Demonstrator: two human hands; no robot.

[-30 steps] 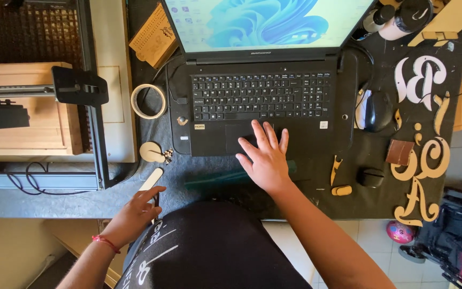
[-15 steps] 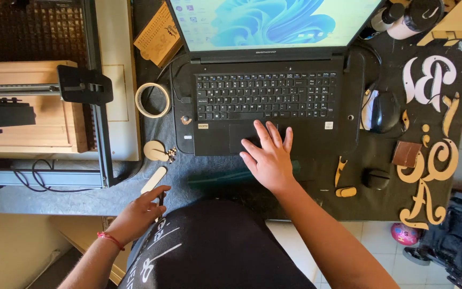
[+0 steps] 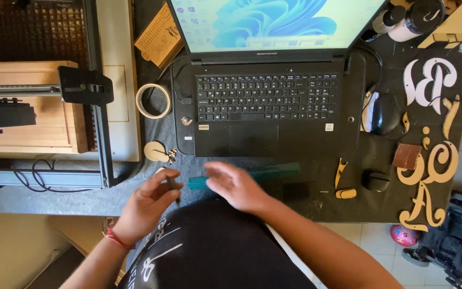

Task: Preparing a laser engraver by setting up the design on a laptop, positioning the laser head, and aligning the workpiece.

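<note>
My left hand (image 3: 146,204) is at the desk's front edge, fingers curled and pinched around a small pale wooden piece (image 3: 160,170) of which only the tip shows. My right hand (image 3: 235,184) is blurred with motion just in front of the black laptop (image 3: 274,115). Its fingers are spread and it holds nothing. It hovers over the left part of a translucent green ruler (image 3: 274,172) lying along the laptop's front edge. The two hands are close together, about a hand's width apart.
A tape roll (image 3: 153,100) and a round wooden disc (image 3: 156,151) lie left of the laptop. A black mouse (image 3: 384,114), a brown square (image 3: 406,156) and wooden letter cut-outs (image 3: 429,80) fill the right. A gantry machine over a wooden board (image 3: 28,115) stands left.
My right hand has left the laptop's touchpad and come back and left to the ruler near my left hand. My left hand has shifted slightly right, closing over the wooden piece.
</note>
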